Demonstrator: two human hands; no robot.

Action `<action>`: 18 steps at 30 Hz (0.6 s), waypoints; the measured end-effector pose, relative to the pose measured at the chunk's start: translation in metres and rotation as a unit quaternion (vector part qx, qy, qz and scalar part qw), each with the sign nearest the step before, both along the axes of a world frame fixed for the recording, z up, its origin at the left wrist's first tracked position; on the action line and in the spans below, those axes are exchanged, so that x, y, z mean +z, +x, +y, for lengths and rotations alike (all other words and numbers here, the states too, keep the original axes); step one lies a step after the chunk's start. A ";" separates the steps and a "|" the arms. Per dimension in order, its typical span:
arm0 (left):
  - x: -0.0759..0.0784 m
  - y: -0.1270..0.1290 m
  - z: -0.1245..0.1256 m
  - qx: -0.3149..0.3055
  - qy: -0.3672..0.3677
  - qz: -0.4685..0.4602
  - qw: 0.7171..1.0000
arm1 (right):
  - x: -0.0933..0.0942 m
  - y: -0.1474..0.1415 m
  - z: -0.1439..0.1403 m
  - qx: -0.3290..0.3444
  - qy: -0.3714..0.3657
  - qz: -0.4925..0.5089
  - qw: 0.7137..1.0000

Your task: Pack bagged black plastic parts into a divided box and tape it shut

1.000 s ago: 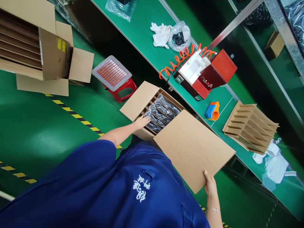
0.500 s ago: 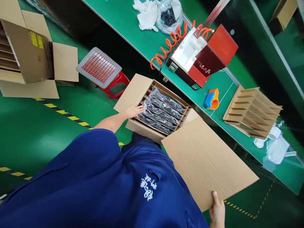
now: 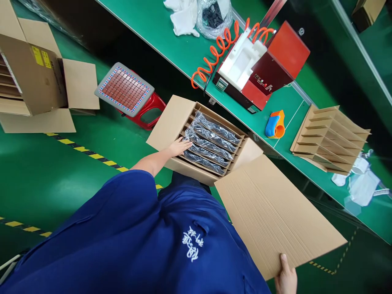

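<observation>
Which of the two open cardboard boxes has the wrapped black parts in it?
The box under the left hand, beside the green bench; its slots hold plastic-wrapped black parts. The box on the floor far left shows only dividers.

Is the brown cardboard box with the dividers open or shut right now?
Open. The brown cardboard box has its flaps spread, showing plastic-wrapped black items in the divider slots. The right hand holds a loose cardboard sheet beside it.
</observation>
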State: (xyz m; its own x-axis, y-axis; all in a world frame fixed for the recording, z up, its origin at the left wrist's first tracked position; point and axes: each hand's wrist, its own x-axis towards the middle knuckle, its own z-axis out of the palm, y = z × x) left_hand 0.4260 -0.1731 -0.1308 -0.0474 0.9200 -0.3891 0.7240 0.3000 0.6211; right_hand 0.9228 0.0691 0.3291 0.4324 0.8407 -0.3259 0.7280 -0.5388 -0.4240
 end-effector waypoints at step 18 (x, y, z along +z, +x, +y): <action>0.014 -0.037 0.063 0.085 0.030 0.020 0.996 | -0.010 0.001 0.008 0.046 -0.041 -0.022 0.998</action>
State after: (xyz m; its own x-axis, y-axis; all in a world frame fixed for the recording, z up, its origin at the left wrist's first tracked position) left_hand 0.3887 -0.1097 -0.1168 -0.2194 0.9186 -0.3286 0.6903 0.3842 0.6131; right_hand 0.9243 0.0767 0.3192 0.3698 0.8489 -0.3776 0.7930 -0.5001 -0.3478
